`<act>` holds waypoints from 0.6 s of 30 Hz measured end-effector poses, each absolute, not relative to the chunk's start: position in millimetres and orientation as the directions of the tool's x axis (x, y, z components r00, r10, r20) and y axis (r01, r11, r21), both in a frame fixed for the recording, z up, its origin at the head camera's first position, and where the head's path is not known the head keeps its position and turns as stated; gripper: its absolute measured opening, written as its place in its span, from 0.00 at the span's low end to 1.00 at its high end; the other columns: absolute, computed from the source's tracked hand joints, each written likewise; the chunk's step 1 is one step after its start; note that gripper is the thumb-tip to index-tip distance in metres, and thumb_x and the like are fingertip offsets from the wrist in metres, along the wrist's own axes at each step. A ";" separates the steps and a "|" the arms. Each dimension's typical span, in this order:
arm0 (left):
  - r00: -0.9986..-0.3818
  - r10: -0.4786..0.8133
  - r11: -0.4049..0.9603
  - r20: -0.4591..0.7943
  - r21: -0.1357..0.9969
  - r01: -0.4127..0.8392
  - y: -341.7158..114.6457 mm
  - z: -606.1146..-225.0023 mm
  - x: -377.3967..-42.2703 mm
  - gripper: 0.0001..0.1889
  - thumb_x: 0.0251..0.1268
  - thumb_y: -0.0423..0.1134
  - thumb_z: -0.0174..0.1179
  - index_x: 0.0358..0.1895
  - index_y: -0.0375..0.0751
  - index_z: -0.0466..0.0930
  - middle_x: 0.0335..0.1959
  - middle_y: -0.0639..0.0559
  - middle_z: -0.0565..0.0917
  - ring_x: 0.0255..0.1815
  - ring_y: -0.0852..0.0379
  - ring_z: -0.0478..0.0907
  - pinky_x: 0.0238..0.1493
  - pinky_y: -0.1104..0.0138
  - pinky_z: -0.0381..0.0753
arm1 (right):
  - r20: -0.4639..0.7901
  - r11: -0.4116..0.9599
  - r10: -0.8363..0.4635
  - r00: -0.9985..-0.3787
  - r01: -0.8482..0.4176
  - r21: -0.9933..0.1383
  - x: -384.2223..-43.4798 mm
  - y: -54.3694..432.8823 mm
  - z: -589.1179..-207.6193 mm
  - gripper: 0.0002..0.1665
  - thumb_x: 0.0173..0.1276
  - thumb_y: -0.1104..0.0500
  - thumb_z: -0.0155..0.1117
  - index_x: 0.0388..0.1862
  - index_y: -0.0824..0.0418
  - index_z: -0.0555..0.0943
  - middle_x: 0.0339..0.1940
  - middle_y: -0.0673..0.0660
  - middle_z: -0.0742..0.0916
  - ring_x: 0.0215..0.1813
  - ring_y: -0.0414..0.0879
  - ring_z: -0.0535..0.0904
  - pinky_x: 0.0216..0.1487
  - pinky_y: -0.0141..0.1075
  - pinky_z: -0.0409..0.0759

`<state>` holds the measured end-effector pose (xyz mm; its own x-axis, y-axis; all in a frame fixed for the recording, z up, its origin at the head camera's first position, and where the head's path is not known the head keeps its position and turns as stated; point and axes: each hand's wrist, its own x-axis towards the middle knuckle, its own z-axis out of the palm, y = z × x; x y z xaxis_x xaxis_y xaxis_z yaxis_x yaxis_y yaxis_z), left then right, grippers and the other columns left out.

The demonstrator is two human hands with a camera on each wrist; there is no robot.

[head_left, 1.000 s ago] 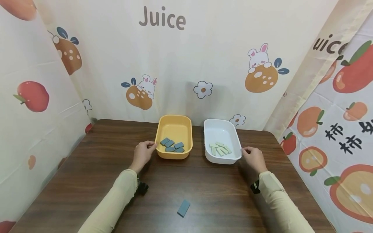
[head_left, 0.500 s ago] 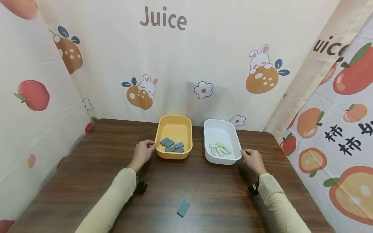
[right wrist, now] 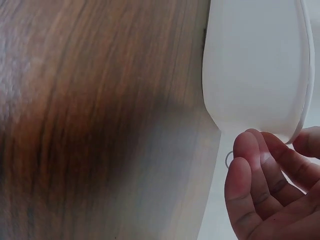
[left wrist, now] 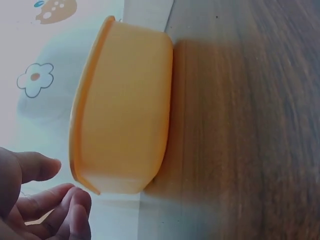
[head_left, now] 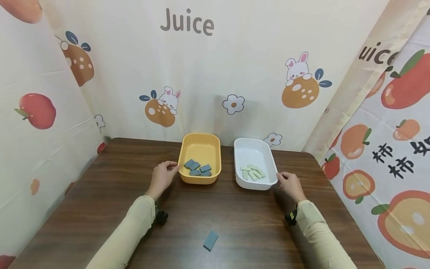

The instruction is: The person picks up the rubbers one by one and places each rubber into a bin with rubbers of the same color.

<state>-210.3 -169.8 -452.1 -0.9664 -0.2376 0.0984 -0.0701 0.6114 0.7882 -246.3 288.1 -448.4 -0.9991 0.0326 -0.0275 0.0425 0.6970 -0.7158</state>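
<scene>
A yellow plastic tray [head_left: 201,139] stands at the back of the table, with several blue-grey rectangular blocks [head_left: 195,165] inside. My left hand [head_left: 162,175] is at its front left corner. In the left wrist view, the thumb is spread from the fingers and the fingertips [left wrist: 81,197] are right at the yellow rim. To the right stands a white plastic tray [head_left: 255,147] holding several pale green blocks [head_left: 253,175]. My right hand [head_left: 291,185] pinches its front right corner, thumb and fingers on either side of the rim in the right wrist view.
One blue-grey block [head_left: 211,240] lies alone on the dark wooden table [head_left: 248,220], nearer the front. A curtain [head_left: 201,74] printed with fruit and rabbits hangs just behind the trays. More printed cloth [head_left: 386,123] borders the right side.
Both hands stay at the tray corners, and the trays and blocks keep their places. Only the right wrist has turned slightly, and the head view has shifted a little.
</scene>
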 end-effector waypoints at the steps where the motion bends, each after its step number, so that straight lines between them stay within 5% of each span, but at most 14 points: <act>1: -0.965 -0.241 0.615 0.107 0.786 -0.066 -168.7 -450.9 -209.1 0.17 0.68 0.45 0.59 0.51 0.36 0.82 0.45 0.40 0.85 0.46 0.46 0.80 0.51 0.53 0.77 | -0.026 0.696 0.033 -0.999 0.042 -0.716 -246.2 288.0 -448.4 0.23 0.77 0.53 0.47 0.48 0.72 0.80 0.27 0.62 0.82 0.27 0.45 0.77 0.30 0.34 0.75; 13: -0.955 -0.167 0.685 0.246 0.725 0.067 -144.9 -434.0 -186.6 0.14 0.64 0.40 0.61 0.48 0.37 0.85 0.38 0.44 0.79 0.37 0.50 0.76 0.39 0.61 0.73 | -0.045 0.651 0.061 -0.997 0.074 -0.756 -247.4 289.5 -450.7 0.24 0.77 0.51 0.50 0.45 0.72 0.81 0.27 0.57 0.82 0.26 0.42 0.77 0.29 0.32 0.77; 18: -0.967 -0.106 0.692 0.234 0.716 0.097 -134.7 -432.7 -179.9 0.13 0.63 0.39 0.63 0.47 0.38 0.85 0.40 0.44 0.84 0.37 0.52 0.80 0.42 0.58 0.79 | -0.035 0.639 0.066 -0.997 0.069 -0.766 -247.3 290.3 -452.0 0.24 0.76 0.51 0.51 0.44 0.73 0.81 0.23 0.53 0.81 0.25 0.40 0.77 0.28 0.31 0.77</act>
<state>-179.9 -134.7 -432.7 -0.9665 -0.1063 0.2336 0.0969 0.6916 0.7157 -247.3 290.3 -452.0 -0.9972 0.0659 -0.0354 0.0694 0.6395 -0.7657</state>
